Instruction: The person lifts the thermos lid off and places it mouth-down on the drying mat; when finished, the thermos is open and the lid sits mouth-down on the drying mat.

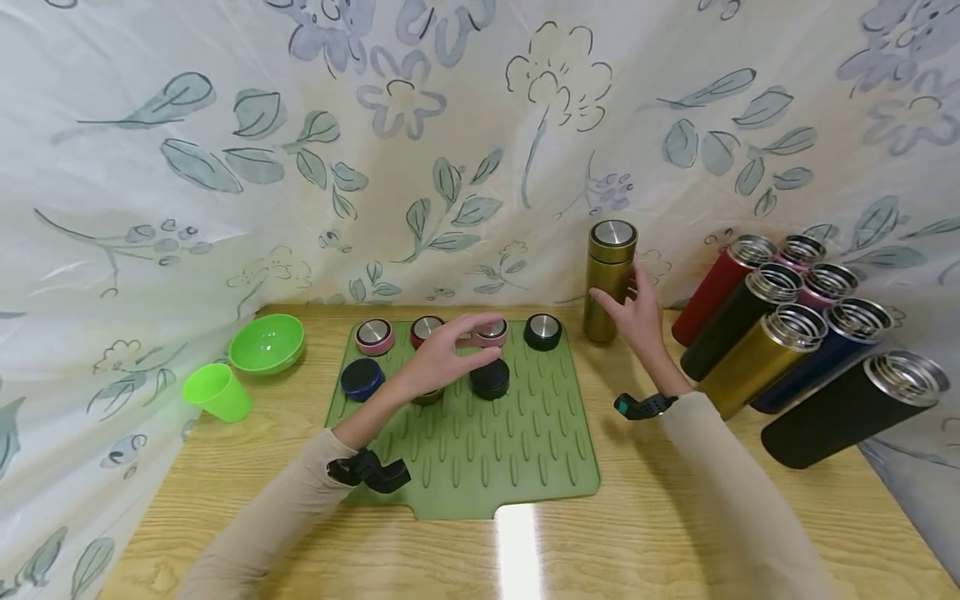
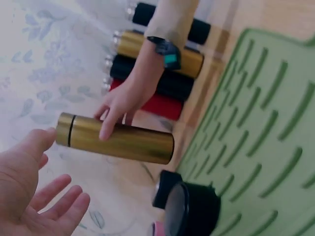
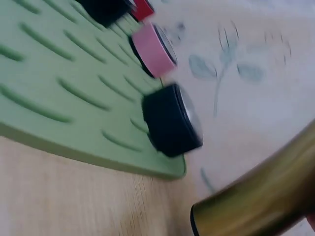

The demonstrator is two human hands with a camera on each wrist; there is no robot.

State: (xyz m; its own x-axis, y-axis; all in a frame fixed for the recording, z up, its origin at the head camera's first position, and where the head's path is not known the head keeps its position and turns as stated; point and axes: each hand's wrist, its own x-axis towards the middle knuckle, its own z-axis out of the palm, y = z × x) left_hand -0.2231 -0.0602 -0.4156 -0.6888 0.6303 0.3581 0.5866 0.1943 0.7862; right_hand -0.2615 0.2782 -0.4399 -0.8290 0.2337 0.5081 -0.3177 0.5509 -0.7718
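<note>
My right hand (image 1: 637, 312) grips a gold thermos bottle (image 1: 600, 321) around its body, thumb on the near side. The bottle is upright behind the mat's right corner, its lid (image 1: 613, 233) on top; whether its base touches the table I cannot tell. Over the lids on the green mat (image 1: 465, 458) hovers my left hand (image 1: 442, 358), fingers apart and holding nothing. Beneath and around it lie a black lid (image 1: 490, 380), a blue lid (image 1: 363, 379), a red-rimmed lid (image 1: 424, 327) and pink lids (image 1: 374, 335). Another black lid (image 1: 543, 332) sits nearest the gold bottle.
Several lidless bottles crowd the right side, among them a red bottle (image 1: 703, 292), a gold bottle (image 1: 757, 358) and a large black bottle (image 1: 847, 408). At the left stand a green bowl (image 1: 267, 346) and a green cup (image 1: 217, 393). A floral curtain (image 1: 465, 167) hangs behind the table.
</note>
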